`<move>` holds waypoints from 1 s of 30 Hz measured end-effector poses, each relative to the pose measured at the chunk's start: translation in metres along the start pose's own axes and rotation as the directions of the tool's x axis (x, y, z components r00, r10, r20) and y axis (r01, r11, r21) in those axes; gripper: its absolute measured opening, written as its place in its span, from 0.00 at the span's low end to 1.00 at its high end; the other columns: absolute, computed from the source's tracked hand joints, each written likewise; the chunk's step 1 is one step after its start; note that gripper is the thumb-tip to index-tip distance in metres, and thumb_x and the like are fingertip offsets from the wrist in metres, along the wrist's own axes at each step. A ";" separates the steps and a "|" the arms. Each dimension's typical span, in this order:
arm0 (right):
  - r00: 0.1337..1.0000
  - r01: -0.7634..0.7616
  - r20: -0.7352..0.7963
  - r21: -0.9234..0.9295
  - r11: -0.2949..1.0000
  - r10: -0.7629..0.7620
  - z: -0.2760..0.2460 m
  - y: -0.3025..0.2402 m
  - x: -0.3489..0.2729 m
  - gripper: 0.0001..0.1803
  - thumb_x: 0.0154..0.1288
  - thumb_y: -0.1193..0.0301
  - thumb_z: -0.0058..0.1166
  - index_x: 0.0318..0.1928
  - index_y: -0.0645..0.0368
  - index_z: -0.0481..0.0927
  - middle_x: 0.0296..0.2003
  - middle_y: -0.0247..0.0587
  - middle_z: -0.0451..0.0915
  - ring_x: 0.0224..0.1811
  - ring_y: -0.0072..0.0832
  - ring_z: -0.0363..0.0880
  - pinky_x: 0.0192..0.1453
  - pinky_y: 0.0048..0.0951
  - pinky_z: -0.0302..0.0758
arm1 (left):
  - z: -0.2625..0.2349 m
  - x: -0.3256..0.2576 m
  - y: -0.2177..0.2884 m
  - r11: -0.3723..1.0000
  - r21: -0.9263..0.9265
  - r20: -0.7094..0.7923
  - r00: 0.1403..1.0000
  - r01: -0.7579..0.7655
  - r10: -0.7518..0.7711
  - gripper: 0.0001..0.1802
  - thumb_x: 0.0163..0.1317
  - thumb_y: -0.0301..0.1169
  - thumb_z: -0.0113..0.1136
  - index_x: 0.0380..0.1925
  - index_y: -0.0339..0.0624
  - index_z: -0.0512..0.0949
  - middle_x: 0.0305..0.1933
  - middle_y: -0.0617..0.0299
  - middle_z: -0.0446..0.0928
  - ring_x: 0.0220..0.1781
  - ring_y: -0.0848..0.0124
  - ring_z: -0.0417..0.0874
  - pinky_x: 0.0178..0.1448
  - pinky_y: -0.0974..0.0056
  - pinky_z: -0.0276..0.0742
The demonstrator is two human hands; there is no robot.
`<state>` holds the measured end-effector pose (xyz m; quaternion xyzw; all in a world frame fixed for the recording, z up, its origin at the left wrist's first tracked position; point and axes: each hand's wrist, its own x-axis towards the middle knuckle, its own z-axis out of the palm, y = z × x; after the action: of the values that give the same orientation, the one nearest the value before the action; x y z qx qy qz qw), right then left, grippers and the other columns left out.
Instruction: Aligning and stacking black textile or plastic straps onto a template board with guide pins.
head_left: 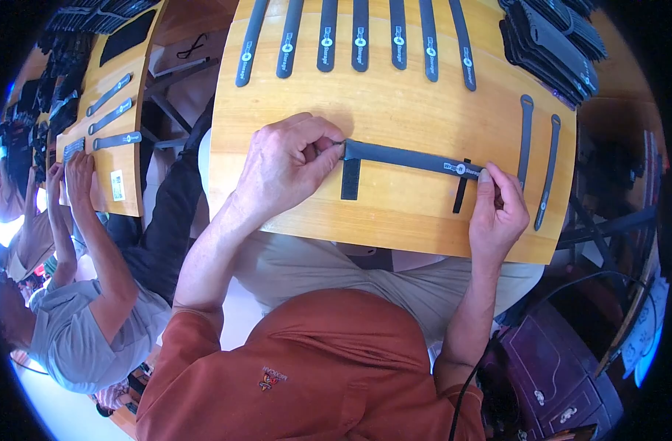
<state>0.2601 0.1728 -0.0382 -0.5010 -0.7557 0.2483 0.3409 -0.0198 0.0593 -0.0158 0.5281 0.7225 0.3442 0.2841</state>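
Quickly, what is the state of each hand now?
Left hand: closed, pinching the left end of the dark strap.
Right hand: closed, fingertips pressing the strap's right end.

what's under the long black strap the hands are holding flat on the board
Two short black strips lie crosswise under the long black strap: a wide one near the left hand, a thin one near the right hand. Their middles are covered.

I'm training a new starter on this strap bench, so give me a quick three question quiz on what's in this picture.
1. True or false: both hands hold the same dark strap.
2. Which hand pinches the end with the round white label: A the left hand, B the right hand?
3. Fill in: a row of finished straps lies along the ____ edge of the wooden board.

Key: 1 true; 2 B; 3 far.
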 end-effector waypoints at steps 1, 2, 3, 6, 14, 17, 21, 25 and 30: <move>1.000 0.010 -0.006 0.005 1.000 -0.010 0.001 0.000 0.000 0.07 0.69 0.81 0.61 0.45 0.69 0.86 0.34 0.44 0.84 0.34 0.28 0.82 0.36 0.27 0.75 | 0.001 0.000 -0.001 1.000 -0.013 -0.004 1.000 -0.014 0.014 0.06 0.62 0.23 0.71 0.39 0.35 0.86 0.33 0.60 0.83 0.29 0.75 0.81 0.34 0.70 0.76; 1.000 0.020 -0.013 0.011 1.000 -0.020 0.001 0.001 0.000 0.07 0.69 0.81 0.61 0.45 0.69 0.86 0.34 0.44 0.84 0.34 0.28 0.82 0.36 0.27 0.75 | 0.002 0.000 -0.001 0.999 -0.027 -0.009 1.000 -0.028 0.028 0.07 0.63 0.23 0.70 0.40 0.34 0.86 0.32 0.64 0.80 0.27 0.81 0.74 0.32 0.71 0.71; 1.000 0.020 -0.014 0.010 1.000 -0.020 0.001 0.001 0.000 0.07 0.69 0.81 0.61 0.45 0.69 0.86 0.34 0.44 0.84 0.34 0.28 0.82 0.36 0.27 0.75 | 0.002 -0.001 -0.002 0.999 -0.027 -0.009 1.000 -0.029 0.029 0.07 0.63 0.23 0.70 0.40 0.34 0.86 0.32 0.64 0.80 0.27 0.81 0.74 0.32 0.71 0.71; 0.999 0.027 -0.020 0.007 1.000 -0.027 0.001 0.002 0.000 0.07 0.69 0.81 0.62 0.45 0.68 0.86 0.34 0.44 0.84 0.33 0.28 0.82 0.36 0.27 0.76 | 0.001 0.000 -0.001 0.998 -0.035 0.004 0.999 -0.051 0.052 0.06 0.63 0.23 0.70 0.39 0.35 0.86 0.32 0.63 0.80 0.27 0.79 0.75 0.33 0.70 0.72; 0.998 0.017 -0.066 0.018 1.000 -0.016 0.005 0.003 -0.002 0.06 0.66 0.82 0.62 0.43 0.68 0.87 0.35 0.46 0.85 0.33 0.31 0.85 0.38 0.28 0.79 | 0.001 0.000 0.007 0.990 0.109 -0.015 0.996 -0.091 0.093 0.05 0.62 0.24 0.69 0.38 0.36 0.86 0.35 0.52 0.84 0.34 0.57 0.88 0.40 0.58 0.83; 0.996 0.037 -0.086 -0.004 0.999 -0.037 0.006 0.003 -0.001 0.06 0.64 0.82 0.63 0.42 0.67 0.87 0.35 0.48 0.85 0.34 0.36 0.86 0.39 0.31 0.80 | 0.000 -0.001 0.008 0.994 0.094 -0.001 0.998 -0.064 0.064 0.05 0.63 0.24 0.68 0.38 0.36 0.86 0.36 0.51 0.84 0.35 0.55 0.88 0.42 0.57 0.83; 0.996 0.032 -0.080 -0.004 0.999 -0.033 0.006 0.000 -0.001 0.06 0.63 0.82 0.62 0.41 0.66 0.87 0.34 0.48 0.85 0.33 0.38 0.86 0.39 0.33 0.80 | 0.001 -0.002 0.009 0.982 0.149 0.002 0.993 -0.114 0.115 0.06 0.64 0.24 0.68 0.40 0.36 0.85 0.37 0.50 0.84 0.37 0.54 0.88 0.43 0.56 0.83; 0.994 0.057 -0.096 -0.021 0.998 -0.058 0.007 0.003 -0.001 0.07 0.62 0.83 0.61 0.41 0.67 0.87 0.34 0.49 0.85 0.33 0.40 0.86 0.39 0.34 0.80 | 0.002 -0.002 0.009 0.964 0.199 0.003 0.984 -0.177 0.180 0.06 0.65 0.25 0.66 0.40 0.36 0.84 0.37 0.50 0.83 0.37 0.53 0.88 0.44 0.55 0.84; 0.992 0.095 -0.078 -0.024 0.995 -0.096 0.006 0.000 0.000 0.07 0.62 0.82 0.61 0.41 0.67 0.86 0.34 0.51 0.84 0.33 0.43 0.85 0.38 0.37 0.80 | 0.007 -0.005 0.004 0.932 0.294 -0.005 0.975 -0.212 0.223 0.07 0.67 0.29 0.65 0.41 0.37 0.83 0.37 0.50 0.82 0.37 0.51 0.87 0.43 0.54 0.84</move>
<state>0.2558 0.1727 -0.0423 -0.4773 -0.7673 0.2039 0.3768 -0.0112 0.0568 -0.0168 0.6342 0.7077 0.2733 0.1493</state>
